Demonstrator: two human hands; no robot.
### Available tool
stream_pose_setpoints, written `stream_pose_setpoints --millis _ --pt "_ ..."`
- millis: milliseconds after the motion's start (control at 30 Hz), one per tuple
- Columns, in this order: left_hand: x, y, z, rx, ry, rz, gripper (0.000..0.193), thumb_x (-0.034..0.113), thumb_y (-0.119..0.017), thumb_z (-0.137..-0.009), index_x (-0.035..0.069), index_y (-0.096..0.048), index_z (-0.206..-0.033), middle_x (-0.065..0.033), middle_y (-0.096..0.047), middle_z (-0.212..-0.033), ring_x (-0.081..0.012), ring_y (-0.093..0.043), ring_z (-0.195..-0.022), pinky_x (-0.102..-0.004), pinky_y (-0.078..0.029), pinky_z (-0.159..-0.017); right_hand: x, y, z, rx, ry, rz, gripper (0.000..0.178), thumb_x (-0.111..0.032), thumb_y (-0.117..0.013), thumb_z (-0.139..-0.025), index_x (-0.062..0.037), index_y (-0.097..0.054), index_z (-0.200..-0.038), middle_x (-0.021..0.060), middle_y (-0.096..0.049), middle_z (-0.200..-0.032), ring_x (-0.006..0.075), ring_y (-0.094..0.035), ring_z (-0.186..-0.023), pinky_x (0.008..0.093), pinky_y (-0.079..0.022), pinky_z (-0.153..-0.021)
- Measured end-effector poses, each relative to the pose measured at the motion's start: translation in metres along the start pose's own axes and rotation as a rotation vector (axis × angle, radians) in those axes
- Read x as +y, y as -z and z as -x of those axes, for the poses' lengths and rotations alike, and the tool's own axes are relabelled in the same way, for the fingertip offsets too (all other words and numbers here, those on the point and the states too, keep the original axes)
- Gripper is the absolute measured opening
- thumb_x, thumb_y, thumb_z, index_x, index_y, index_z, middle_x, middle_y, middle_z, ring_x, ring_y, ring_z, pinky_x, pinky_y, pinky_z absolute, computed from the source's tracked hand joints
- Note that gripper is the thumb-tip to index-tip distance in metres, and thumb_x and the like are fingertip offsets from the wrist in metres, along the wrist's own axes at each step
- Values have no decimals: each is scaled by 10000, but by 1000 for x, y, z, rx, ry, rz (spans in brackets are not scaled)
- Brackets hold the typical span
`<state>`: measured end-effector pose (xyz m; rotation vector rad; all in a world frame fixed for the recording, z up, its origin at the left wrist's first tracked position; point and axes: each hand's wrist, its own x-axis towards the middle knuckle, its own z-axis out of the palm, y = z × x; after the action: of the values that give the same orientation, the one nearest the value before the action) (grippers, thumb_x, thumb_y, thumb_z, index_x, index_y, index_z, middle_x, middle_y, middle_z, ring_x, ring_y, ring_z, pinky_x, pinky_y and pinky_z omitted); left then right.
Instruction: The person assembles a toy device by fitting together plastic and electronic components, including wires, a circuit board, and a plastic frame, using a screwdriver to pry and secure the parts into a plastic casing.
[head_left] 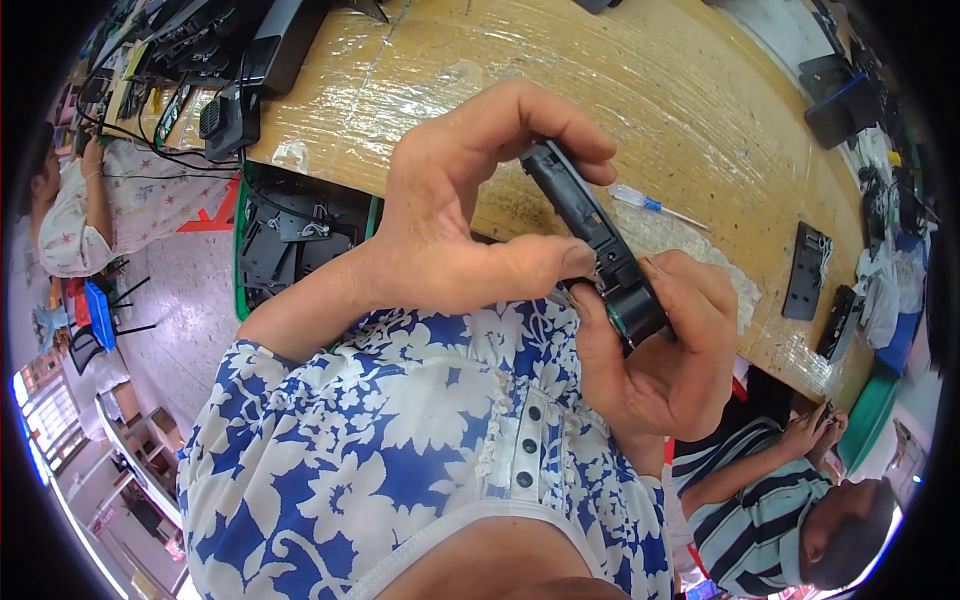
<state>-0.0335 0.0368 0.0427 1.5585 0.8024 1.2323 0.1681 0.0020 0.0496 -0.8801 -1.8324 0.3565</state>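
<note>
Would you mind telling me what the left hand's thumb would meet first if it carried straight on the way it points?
The left hand has its thumb pointing rightward at the long black plastic part, and the tip already seems to rest on it. Just beyond lie the right hand fingers, though depth is hard to judge.

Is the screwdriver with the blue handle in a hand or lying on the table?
Lying on the table: the screwdriver rests flat on the wooden tabletop, apart from both hands, which hold a black part.
</note>
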Motion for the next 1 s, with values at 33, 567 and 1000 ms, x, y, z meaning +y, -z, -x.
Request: stream_pose_setpoints --millis 33,567,1000 --pt "-1 -3 1 71 79 111 577 121 -790 -726 -55 -566 -1228 -143 -653 -1091 -231 -644 -1096 -358 -485 -987 0 -1 -2 -8 -30 -13 469 -12 -892 -685 -4 -643 -1082 165 -679 -972 279 -663 -758 328 -533 -619" --pt "4 -3 -5 89 269 262 677 81 -765 -750 -57 -513 -1364 -112 -653 -1138 -165 -637 -1079 -295 -479 -981 -1 -4 -15 212 -833 -732 329 9 -823 -808 43 -618 -1063 74 -687 -947 103 -628 -845 236 -508 -745" --pt "25 -2 -7 41 652 283 533 27 -726 -769 -29 -604 -1285 -67 -704 -1097 -111 -669 -1019 -255 -503 -958 6 -4 -18 141 -1105 -956 282 -132 -673 -943 67 -630 -1139 78 -704 -904 86 -661 -811 199 -494 -744"
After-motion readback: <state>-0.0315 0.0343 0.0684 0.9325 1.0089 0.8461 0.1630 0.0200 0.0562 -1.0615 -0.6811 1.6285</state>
